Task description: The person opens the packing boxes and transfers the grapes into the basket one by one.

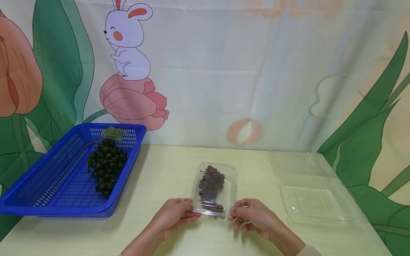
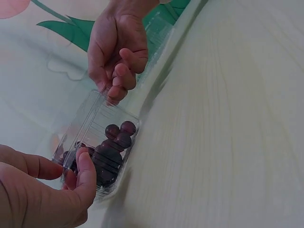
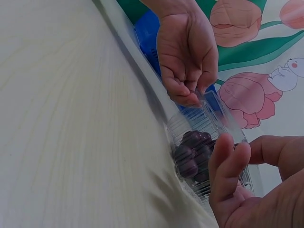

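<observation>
A clear plastic clamshell box [image 1: 231, 185] with its lid down stands on the table, in the middle of the head view. Inside it lies a bunch of dark red grapes [image 1: 211, 183], seen through the plastic. My left hand [image 1: 174, 215] pinches the box's near left corner between thumb and fingers. At the near right corner, my right hand [image 1: 254, 217] pinches the rim the same way. Both wrist views show the grapes [image 2: 109, 156] through the ribbed side wall of the box [image 3: 190, 123], with fingertips at its front edge.
A blue plastic basket [image 1: 61, 170] at the left holds a bunch of black grapes [image 1: 109, 165] with a leaf. To the right lie an open clear clamshell's parts, a nearer tray [image 1: 315, 204] and a farther one [image 1: 301, 163]. A printed cloth [image 1: 205, 71] hangs behind the table.
</observation>
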Demonstrator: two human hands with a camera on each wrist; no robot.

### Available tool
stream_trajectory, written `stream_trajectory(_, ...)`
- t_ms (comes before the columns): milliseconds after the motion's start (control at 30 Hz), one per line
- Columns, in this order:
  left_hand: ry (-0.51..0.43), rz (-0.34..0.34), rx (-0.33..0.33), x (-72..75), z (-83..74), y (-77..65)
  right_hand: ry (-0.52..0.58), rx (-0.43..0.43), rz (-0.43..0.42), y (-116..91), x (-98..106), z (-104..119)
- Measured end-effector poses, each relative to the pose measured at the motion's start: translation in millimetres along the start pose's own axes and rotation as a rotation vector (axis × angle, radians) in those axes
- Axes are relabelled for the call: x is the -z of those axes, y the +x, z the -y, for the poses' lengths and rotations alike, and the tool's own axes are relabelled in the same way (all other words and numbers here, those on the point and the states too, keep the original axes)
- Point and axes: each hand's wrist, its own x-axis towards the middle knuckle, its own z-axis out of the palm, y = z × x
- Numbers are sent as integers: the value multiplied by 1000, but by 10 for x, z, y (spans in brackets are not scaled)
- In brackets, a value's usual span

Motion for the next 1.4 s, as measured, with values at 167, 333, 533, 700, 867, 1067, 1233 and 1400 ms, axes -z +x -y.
stream_trajectory(167,-24,-3,-9,8,25,35,-4,-12,-2,4,-33,-8)
stream_trajectory(333,-22,-25,-3,7,12,44,-14,-14,-11,-1,-72,-13)
stream_trajectory(533,-26,-65,16,-9,-25,23,-20,-12,-6,-17,-121,-3)
stream_trajectory(700,-23,-87,22,-9,-37,28,-23,-14,-1,-22,-149,3)
stream_trajectory(867,-19,-112,22,-9,-38,43,-24,-7,22,-17,-174,-17)
stream_trajectory(1067,-72,-130,4,6,-25,36,-35,-18,32,-4,-223,-48)
stream_trajectory(1233,-141,-121,-13,27,-15,38,-36,-13,37,-10,-261,-56)
stream_trajectory(1400,-177,-135,-24,48,-6,53,-28,-17,49,-21,-307,-47)
